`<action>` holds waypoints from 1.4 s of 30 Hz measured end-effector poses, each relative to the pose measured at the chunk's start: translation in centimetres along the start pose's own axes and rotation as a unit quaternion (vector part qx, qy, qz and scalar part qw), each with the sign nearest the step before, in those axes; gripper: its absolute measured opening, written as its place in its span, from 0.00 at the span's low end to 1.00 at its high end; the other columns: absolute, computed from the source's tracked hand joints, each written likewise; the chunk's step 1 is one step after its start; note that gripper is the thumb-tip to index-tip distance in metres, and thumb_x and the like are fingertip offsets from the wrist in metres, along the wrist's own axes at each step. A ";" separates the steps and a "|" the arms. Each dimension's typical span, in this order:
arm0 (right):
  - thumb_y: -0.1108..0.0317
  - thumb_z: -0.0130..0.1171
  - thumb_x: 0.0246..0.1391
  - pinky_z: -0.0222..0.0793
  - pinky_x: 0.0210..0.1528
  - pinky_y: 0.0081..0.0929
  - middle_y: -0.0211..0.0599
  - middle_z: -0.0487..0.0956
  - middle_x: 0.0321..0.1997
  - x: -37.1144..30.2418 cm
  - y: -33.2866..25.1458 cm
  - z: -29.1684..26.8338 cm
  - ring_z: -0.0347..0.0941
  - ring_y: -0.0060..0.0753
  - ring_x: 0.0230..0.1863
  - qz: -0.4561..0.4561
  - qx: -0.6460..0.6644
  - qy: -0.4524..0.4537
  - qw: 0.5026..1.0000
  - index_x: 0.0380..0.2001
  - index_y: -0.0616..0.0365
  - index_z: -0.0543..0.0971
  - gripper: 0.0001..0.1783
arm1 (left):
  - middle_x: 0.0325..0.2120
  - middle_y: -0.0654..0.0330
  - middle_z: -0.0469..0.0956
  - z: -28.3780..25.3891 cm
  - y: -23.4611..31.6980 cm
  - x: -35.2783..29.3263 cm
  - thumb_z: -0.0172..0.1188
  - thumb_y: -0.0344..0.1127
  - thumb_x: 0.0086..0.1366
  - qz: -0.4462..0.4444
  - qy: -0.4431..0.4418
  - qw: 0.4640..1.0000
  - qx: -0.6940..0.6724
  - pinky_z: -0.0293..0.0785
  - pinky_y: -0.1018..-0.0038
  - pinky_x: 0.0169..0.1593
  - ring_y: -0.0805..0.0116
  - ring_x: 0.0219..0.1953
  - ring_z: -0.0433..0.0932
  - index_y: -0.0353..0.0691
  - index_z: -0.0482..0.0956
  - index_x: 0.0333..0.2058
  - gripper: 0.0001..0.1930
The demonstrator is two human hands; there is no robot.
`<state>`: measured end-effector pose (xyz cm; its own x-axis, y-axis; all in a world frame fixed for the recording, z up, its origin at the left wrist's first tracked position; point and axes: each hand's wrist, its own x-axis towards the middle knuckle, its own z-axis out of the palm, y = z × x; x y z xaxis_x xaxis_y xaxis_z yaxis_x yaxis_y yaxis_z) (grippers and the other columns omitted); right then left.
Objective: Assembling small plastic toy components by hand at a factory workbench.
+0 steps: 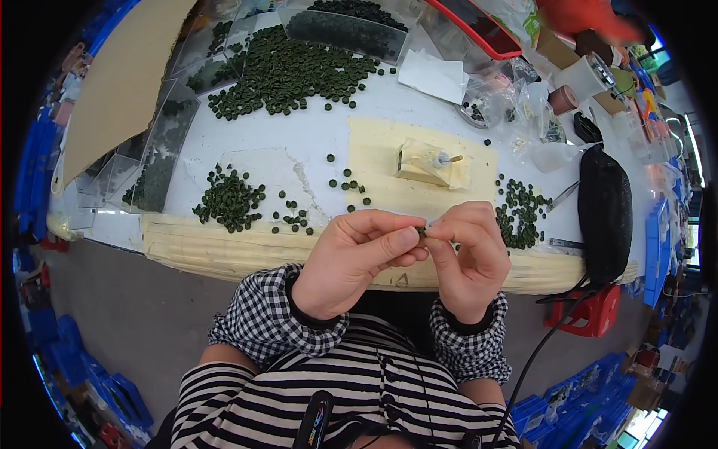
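Surroundings: white counter [314, 138] with a pale padded front edge, strewn with small dark green rings; clear plastic trays [161, 161] along its left side, bags and tape rolls at the right.
Big heap: a wide spread of green rings [288, 71] at the far middle of the counter.
Small piles: one pile [228, 200] near the left, another [520, 213] near the right, both close to the front edge.
Stand: a small cream block with a metal pin [437, 161] on a yellowish mat, just beyond the hands.
Left hand [351, 258]: raised over the counter's front edge, thumb and forefinger pressed together, grip narrow.
Right hand [467, 258]: facing the left one, fingertips meeting it, grip equally narrow.
Held piece: one tiny dark ring [423, 231] pinched where the two hands' fingertips touch, mostly hidden.
Step in hand: seemingly fine fingertip work on that single ring.
Next move calls for: probably a steady pinch and small, careful finger motion, since the ring could slip easily.
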<state>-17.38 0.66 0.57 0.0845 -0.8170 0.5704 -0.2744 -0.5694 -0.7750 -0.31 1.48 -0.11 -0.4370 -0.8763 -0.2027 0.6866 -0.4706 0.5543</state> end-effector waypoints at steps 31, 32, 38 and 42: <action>0.83 0.63 0.47 0.70 0.38 0.22 0.39 0.78 0.38 -0.8 -1.5 0.1 0.74 0.32 0.37 0.079 0.030 -0.021 0.996 0.40 0.64 0.83 0.15 | 0.36 0.56 0.81 0.3 -0.3 0.1 0.64 0.19 0.57 0.242 0.054 0.922 0.296 0.77 0.78 0.45 0.71 0.39 0.80 0.30 0.81 0.38 0.09; 0.82 0.63 0.46 0.70 0.38 0.22 0.39 0.78 0.38 -0.9 -1.5 0.1 0.73 0.32 0.36 0.078 0.029 -0.021 0.996 0.40 0.63 0.83 0.15 | 0.36 0.56 0.81 0.1 -0.2 0.1 0.64 0.19 0.57 0.254 0.045 0.910 0.324 0.77 0.78 0.45 0.71 0.39 0.80 0.30 0.81 0.38 0.09; 0.81 0.65 0.43 0.69 0.36 0.25 0.38 0.78 0.37 -1.0 -0.9 -0.1 0.73 0.33 0.36 0.005 -0.036 -0.035 0.999 0.40 0.60 0.84 0.17 | 0.34 0.55 0.81 0.5 0.2 0.1 0.62 0.17 0.57 0.187 0.043 0.949 0.249 0.77 0.78 0.44 0.71 0.38 0.80 0.30 0.81 0.37 0.08; 0.81 0.67 0.42 0.68 0.36 0.25 0.37 0.78 0.36 -0.6 -0.8 -0.4 0.72 0.33 0.36 -0.044 -0.080 -0.048 0.995 0.40 0.58 0.84 0.18 | 0.34 0.54 0.81 0.5 0.7 0.2 0.61 0.15 0.57 0.130 0.040 0.963 0.231 0.76 0.79 0.41 0.72 0.37 0.79 0.30 0.81 0.36 0.09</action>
<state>-17.63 1.63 1.02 0.2045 -0.7736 0.5997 -0.4105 -0.6240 -0.6649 -0.16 1.02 0.64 -0.2262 -0.9722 -0.0606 0.4258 -0.1546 0.8915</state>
